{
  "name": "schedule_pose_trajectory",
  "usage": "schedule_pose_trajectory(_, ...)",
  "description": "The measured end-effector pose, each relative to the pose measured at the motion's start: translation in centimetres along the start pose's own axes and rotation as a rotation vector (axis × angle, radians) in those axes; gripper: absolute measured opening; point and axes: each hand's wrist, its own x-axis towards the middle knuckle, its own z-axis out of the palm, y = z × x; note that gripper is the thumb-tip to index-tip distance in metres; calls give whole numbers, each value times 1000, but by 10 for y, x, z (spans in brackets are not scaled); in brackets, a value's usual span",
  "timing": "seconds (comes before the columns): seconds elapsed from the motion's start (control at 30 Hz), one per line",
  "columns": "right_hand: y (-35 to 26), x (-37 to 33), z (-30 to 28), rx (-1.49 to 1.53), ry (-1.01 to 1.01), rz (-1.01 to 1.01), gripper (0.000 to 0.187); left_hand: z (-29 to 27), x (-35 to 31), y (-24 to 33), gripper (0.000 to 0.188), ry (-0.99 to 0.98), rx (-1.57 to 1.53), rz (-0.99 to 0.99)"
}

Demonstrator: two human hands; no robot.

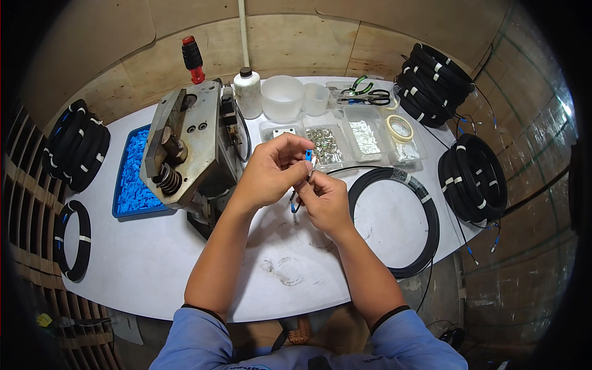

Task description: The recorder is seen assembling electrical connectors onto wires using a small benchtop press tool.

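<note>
My left hand (271,171) pinches a small blue connector sleeve (309,154) between thumb and fingertips, above the middle of the table. Close against it, my right hand (328,202) is closed on the end of a black cable (351,168). A whitish bit shows where the fingertips meet; its exact form is too small to tell. The cable runs off to the right into a large black coil (433,231) lying flat on the table. Below the fingers, another blue-tipped cable end (293,208) hangs down.
A metal press (197,132) stands left of my hands, beside a blue tray (117,206) of blue sleeves. Behind my hands are clear bins with metal terminals (324,145) and white pieces (364,135), tape (401,128), scissors (373,98) and a bottle (248,92). Stacked coils (435,83) flank the table.
</note>
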Motion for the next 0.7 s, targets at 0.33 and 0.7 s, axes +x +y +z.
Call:
schedule_pose_trajectory(0.33,2,0,-1,92,-23,-8,20,6,-2,8,24,103,42,-16)
schedule_pose_trajectory(0.7,-10,-1,-1,158,30,3,15,2,1,3,24,138,96,91)
